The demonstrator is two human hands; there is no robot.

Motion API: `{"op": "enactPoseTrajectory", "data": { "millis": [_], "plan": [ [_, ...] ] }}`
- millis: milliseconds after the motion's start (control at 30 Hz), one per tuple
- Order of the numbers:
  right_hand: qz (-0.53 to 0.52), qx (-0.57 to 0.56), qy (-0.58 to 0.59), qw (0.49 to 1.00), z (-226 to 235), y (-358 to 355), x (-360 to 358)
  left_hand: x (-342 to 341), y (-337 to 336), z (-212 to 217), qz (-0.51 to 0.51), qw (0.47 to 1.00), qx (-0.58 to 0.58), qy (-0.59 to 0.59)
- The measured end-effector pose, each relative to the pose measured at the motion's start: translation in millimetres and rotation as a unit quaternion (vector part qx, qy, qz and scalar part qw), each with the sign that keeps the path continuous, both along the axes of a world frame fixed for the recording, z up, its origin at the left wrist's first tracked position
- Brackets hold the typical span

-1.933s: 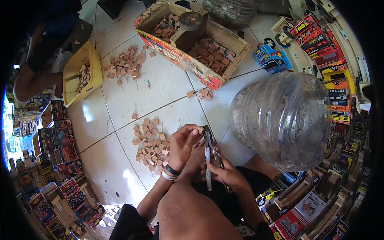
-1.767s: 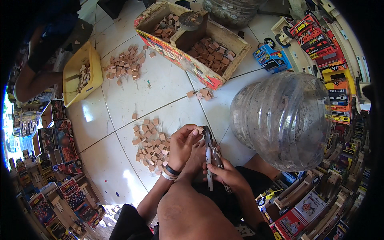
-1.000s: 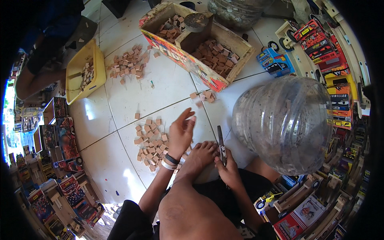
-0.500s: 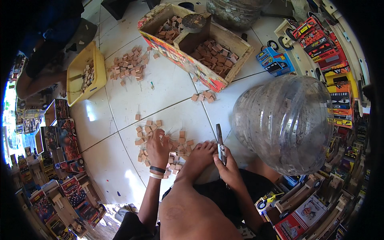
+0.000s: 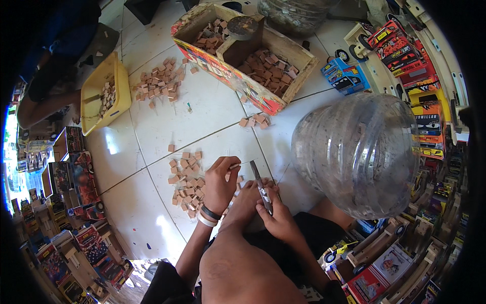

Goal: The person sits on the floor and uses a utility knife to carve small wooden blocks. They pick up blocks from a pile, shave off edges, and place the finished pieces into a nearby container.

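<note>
I sit on a white tiled floor. My right hand [image 5: 276, 215] grips metal pliers [image 5: 261, 186] that point away from me, over my bare foot [image 5: 245, 200]. My left hand [image 5: 218, 180] is raised beside the pliers and pinches a thin light stick [image 5: 234, 165] between thumb and fingers; a white band is on its wrist. Just left of that hand lies a pile of several small brown wooden blocks [image 5: 185, 177].
A big clear plastic jug [image 5: 362, 152] lies on its side at my right. Ahead stands a cardboard box [image 5: 243, 55] with more blocks, a loose block pile [image 5: 162, 83] and a yellow tray [image 5: 104, 93]. Another person's leg [image 5: 43, 104] is at far left. Toy-car boxes [image 5: 405, 55] line the edges.
My left hand went out to the block pile, then came back up beside the pliers holding a thin stick. My right hand stayed over my foot with the pliers.
</note>
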State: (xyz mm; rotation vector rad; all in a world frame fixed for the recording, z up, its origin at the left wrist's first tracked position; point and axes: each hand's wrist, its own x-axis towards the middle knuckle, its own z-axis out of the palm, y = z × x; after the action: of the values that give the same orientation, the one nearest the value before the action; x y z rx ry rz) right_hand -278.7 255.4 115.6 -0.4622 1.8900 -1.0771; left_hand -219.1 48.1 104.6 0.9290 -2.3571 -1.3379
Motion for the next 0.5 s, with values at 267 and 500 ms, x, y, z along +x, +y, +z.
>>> {"op": "enactPoseTrajectory", "data": {
  "millis": [267,500],
  "plan": [
    [-0.004,0.007,-0.033,0.999,10.5,-3.6,0.4,-9.8,12.3,4.1,-0.008,0.999,-0.033,0.001],
    [0.006,-0.001,0.050,0.999,2.8,-6.2,6.7,-11.0,14.3,3.4,-0.008,0.999,-0.031,0.005]
  ]
}}
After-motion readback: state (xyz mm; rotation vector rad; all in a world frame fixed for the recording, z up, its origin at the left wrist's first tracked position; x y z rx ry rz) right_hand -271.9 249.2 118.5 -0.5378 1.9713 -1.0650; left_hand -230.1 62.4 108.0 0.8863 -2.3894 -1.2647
